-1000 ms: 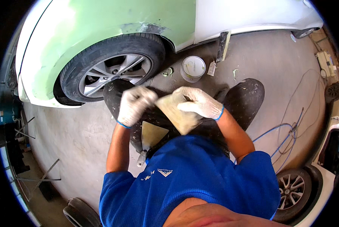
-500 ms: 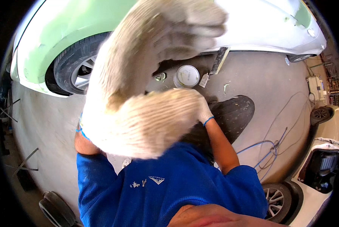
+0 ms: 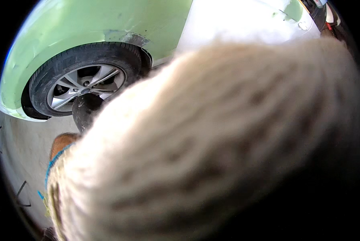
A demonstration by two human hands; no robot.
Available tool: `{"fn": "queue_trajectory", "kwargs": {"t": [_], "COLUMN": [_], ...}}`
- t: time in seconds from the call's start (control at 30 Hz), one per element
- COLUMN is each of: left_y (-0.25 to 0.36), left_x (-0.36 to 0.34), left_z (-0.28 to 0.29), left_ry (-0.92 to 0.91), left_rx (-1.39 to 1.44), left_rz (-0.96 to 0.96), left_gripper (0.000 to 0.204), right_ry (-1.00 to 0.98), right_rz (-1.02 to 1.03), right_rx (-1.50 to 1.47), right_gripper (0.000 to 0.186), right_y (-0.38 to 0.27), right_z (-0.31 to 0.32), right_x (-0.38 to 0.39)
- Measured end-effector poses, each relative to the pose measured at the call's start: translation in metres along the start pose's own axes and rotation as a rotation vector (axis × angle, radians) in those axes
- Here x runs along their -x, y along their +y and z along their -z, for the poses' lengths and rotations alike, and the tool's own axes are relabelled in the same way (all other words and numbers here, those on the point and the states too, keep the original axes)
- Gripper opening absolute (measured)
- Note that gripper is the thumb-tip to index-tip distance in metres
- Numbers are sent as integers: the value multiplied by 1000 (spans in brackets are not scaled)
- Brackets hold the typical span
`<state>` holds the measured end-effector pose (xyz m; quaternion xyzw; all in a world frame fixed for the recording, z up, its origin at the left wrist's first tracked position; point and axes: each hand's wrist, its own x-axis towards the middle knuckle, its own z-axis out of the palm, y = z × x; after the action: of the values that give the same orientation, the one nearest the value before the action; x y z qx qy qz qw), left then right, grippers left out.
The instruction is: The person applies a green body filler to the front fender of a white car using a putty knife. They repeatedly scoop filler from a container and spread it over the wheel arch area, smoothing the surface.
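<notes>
A: Which step do we see?

B: Below and slightly left of the wheel (image 3: 86, 90) we find a blue cuff edge (image 3: 53, 160). Over the wheel arches the green fender (image 3: 91, 24), with a scuffed patch (image 3: 135, 39) up and right. Rightward, the gloved left hand (image 3: 204, 140) looms; we judge it a reach to the lens, the next move calling for lowering it.

A: What stays obscure?

B: We cannot tell whether its blurred fingers spread, close or hold anything. The right hand is out of view; the white door (image 3: 228, 24), right of the wheel, is partly covered.
</notes>
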<state>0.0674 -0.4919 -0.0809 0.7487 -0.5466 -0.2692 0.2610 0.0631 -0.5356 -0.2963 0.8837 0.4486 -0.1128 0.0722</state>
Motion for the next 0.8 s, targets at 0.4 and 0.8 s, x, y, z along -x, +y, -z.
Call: {"fn": "queue_trajectory", "kwargs": {"t": [0.4, 0.8], "left_y": [-43, -10], "left_x": [-25, -28], "left_z": [30, 14], "left_ry": [35, 131], "left_rx": [-48, 334], "left_rz": [127, 76], "left_gripper": [41, 36], "right_ry": [247, 395], "right_rz": [-256, 25], "right_rx": [-625, -252], "right_gripper": [24, 20], "right_y": [-19, -9], "right_z": [78, 8], "right_x": [-4, 13]}}
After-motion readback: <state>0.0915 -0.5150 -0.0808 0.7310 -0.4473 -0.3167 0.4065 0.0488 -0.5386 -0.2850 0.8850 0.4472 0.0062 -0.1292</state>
